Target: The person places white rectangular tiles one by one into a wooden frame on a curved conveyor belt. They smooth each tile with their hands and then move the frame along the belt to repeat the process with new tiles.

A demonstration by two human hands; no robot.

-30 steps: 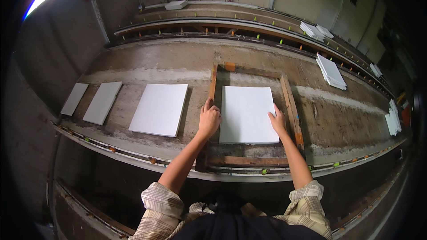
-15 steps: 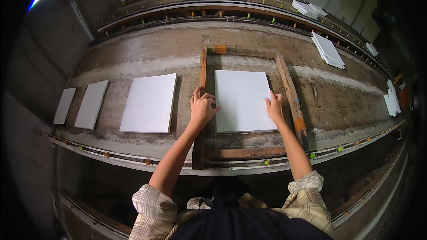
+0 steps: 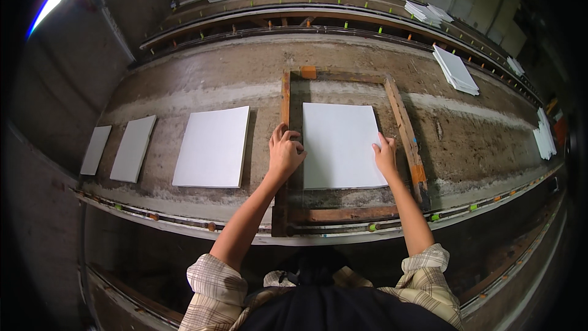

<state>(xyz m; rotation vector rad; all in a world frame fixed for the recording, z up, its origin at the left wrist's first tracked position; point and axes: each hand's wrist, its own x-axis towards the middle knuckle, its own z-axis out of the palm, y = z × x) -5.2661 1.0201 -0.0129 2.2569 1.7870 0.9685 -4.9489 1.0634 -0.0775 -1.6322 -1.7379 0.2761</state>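
Note:
A white rectangular sheet or thin stack [image 3: 343, 147] lies flat on the worn table, inside the outline of a stained wooden frame [image 3: 401, 119]. My left hand [image 3: 285, 156] is over the frame's left bar, fingers loosely bent and apart, with the thumb side close to the sheet's left edge. Whether it touches that edge I cannot tell. On the other side, my right hand [image 3: 385, 156] has thumb and fingers closed at the sheet's right edge, inside the frame's right bar. The undersides of the fingers are hidden.
Three more white sheets lie to the left, the nearest being a large one [image 3: 212, 147]. White stacks rest at the far right [image 3: 454, 68] and right end [image 3: 544, 135]. A rail with coloured stops [image 3: 153, 216] runs along the front edge; another long table [image 3: 367, 3] stands behind.
The whole view has shifted slightly, so everything appears a little farther right and lower. My hands stay by the same sheet edges; the left fingers have bent and spread a little differently.

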